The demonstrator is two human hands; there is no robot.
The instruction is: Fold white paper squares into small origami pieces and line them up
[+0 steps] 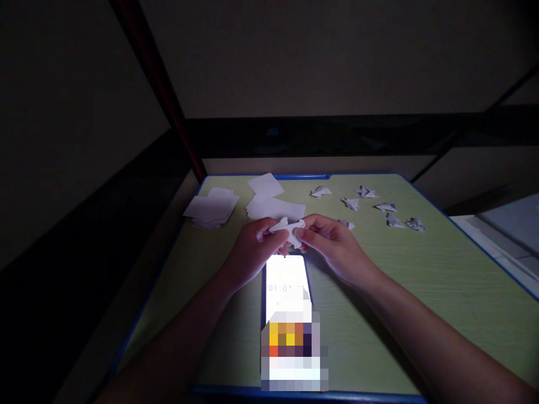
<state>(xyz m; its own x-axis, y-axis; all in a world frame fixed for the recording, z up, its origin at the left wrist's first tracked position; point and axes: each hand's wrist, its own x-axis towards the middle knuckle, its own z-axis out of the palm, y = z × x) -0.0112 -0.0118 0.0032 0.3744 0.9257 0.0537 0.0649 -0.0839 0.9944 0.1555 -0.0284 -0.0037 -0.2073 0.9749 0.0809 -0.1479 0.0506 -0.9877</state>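
Between my two hands is a small folded paper figure point(287, 229), white with pointed flaps. My left hand point(256, 247) pinches its left side, thumb on top. On the right side, my right hand point(332, 244) grips it between thumb and fingers. The fingertips behind the paper are partly hidden. Just below the hands lies a lit phone point(286, 275) showing running digits, its lower part blurred out. Beyond the hands are loose white paper sheets point(273, 207), and to their left a stack of paper squares point(213, 207).
Several finished-looking folded paper figures point(385, 207) lie scattered at the back right of the green table point(421, 292), one partly behind my right hand. The table has a blue edge point(303, 177). A dark wall stands behind, and a pale surface point(514, 230) lies beyond the right edge.
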